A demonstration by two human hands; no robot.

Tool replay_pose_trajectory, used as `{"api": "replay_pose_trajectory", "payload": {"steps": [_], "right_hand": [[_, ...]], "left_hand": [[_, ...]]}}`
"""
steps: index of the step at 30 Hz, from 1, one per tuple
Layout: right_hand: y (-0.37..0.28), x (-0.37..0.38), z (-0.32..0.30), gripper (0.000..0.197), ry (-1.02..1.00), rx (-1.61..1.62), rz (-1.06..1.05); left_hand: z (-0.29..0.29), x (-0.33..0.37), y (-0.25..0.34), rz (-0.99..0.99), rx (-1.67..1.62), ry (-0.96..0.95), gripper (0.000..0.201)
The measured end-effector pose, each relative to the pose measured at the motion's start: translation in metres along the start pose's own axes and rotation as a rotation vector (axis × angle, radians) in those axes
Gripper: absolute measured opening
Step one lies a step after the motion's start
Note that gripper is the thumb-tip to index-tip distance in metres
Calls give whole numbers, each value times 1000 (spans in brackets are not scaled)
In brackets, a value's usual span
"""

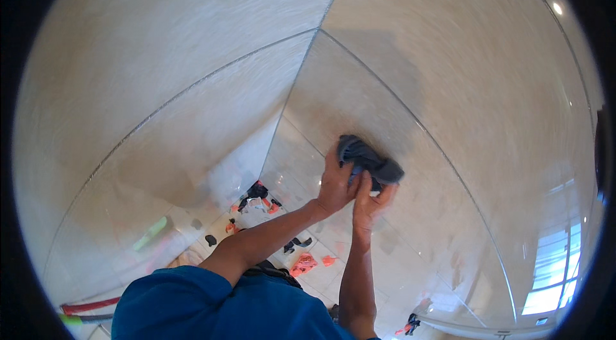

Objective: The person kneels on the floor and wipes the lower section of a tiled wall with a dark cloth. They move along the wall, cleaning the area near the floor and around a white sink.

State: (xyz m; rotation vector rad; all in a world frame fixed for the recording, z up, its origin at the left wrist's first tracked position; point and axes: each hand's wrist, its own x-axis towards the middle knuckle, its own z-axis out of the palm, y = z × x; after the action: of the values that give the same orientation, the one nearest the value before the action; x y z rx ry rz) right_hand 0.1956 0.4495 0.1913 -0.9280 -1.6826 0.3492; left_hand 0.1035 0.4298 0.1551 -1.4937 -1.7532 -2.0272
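Note:
A dark grey cloth [367,159] is bunched up between my two hands, close against the glossy beige wall tiles [378,96]. My left hand [336,183] grips the cloth's left end, its fingers curled round the edge. Lower on the right side, my right hand [372,202] has its fingers closed on the cloth too. The fingertips are partly hidden in the folds. Both forearms reach up from the lower edge, and a dark shadow falls on the tile around the cloth.
Two tiled walls meet in a corner, with grey joint lines [319,30] between tiles. On the floor below lie black and orange scraps [255,192], an orange plastic piece [303,264] and a black strap-like item [298,245]. A window reflection [553,269] shows at the right.

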Motion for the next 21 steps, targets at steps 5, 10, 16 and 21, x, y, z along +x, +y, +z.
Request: {"api": "replay_pose_trajectory", "payload": {"steps": [5,10,16,21], "right_hand": [[-23,15,-18,36,21,169,34],[-64,44,7,39,-75,53,-153],[-93,63,60,34,-165,-30,-390],[-67,38,88,30,-225,-77,-345]], "left_hand": [[1,18,28,18,-65,43,39],[-22,76,26,95,-18,153,41],[-49,104,-35,77,93,201,32],[-58,70,-75,-31,130,127,32]]}}
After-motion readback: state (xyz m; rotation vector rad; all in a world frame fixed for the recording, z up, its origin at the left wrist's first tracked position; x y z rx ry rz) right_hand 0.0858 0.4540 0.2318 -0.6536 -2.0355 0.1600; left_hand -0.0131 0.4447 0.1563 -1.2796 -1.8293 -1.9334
